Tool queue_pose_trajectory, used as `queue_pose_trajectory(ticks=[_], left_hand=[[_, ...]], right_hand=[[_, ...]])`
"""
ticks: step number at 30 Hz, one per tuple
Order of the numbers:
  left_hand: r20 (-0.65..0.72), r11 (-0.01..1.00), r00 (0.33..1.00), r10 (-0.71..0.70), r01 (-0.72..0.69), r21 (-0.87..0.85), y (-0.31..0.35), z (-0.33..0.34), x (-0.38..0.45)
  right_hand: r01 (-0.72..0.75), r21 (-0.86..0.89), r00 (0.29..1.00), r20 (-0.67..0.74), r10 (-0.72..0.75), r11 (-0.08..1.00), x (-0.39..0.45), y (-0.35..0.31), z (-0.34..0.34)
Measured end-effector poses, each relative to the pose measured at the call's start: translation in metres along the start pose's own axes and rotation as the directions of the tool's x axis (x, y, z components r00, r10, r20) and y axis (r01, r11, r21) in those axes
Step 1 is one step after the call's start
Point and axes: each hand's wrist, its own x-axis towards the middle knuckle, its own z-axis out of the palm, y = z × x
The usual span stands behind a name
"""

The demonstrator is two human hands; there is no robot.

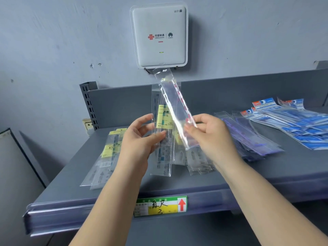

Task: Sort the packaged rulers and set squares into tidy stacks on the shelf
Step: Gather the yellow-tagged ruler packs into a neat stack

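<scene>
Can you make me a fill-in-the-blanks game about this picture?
1. The left hand holds a packaged ruler with a ____ label.
2. The right hand pinches a clear packet that tilts up toward the white ____ box on the wall.
3. The arrow on the shelf tag is ____.
4. The blue packs lie at the shelf's ____ end.

Missing words: yellow; WiFi; red; right

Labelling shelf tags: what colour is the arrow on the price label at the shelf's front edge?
Red, on a white field, at the right end of the green-and-yellow price label. Head view.
</scene>
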Motion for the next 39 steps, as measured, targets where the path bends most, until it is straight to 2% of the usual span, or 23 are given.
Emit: queue_pose_trajectory(ticks=[2,5,8,11,13,15,18,22,24,27,30,32,39], left_hand=[[-0.023,1.000,1.000,-0.005,0.004,-0.010,0.001,0.003,0.000],[-0.029,0.999,1.000,-0.012,0.011,-0.047,0.002,0.014,0.001],[0.029,0.997,0.999,-0.033,0.035,-0.071,0.001,0.033,0.002],[0.064,0.994,0.996,-0.056,0.062,-0.093,-0.001,0.051,0.003],[0.080,0.992,0.994,-0.069,0.077,-0.099,-0.003,0.061,0.004],[0.098,0.992,0.993,-0.071,0.080,-0.093,-0.006,0.068,0.005],[0.113,0.997,0.992,-0.054,0.060,-0.055,-0.008,0.072,0.005],[0.104,0.999,0.994,-0.037,0.040,-0.022,-0.008,0.072,0.004],[0.096,0.999,0.995,-0.036,0.039,-0.021,-0.008,0.070,0.004],[0.079,0.999,0.996,-0.027,0.029,-0.022,-0.008,0.066,0.002],[0.063,1.000,0.998,0.013,-0.014,0.004,-0.008,0.061,0.000],[0.057,0.999,0.997,0.043,-0.045,0.028,-0.005,0.055,-0.003],[0.027,0.999,0.999,0.031,-0.032,0.034,0.002,0.023,-0.012]], right_hand=[[0.019,0.059,0.998,-0.065,-0.015,0.998,0.002,0.002,-0.014],[-0.031,0.283,0.975,-0.204,0.091,0.959,0.004,0.006,-0.043],[-0.063,0.263,0.935,-0.322,0.149,0.963,0.006,0.017,-0.080],[-0.127,0.234,0.905,-0.371,0.209,0.964,0.010,0.030,-0.108],[-0.193,0.062,0.901,-0.385,0.202,0.979,0.012,0.038,-0.118],[-0.243,-0.200,0.910,-0.385,0.152,0.949,0.012,0.047,-0.123],[-0.303,-0.530,0.931,-0.342,0.128,0.792,0.008,0.054,-0.122],[-0.309,-0.678,0.945,-0.295,0.138,0.667,0.008,0.060,-0.124],[-0.262,-0.712,0.953,-0.297,0.058,0.652,0.008,0.057,-0.122],[-0.044,-0.575,0.959,-0.254,-0.127,0.817,0.001,0.038,-0.099],[0.085,-0.353,0.993,-0.049,-0.109,0.932,-0.011,0.012,-0.058],[0.094,-0.283,0.995,0.048,-0.084,0.954,-0.014,0.004,-0.034],[0.018,-0.054,0.997,0.081,-0.014,0.998,-0.005,0.000,-0.005]])
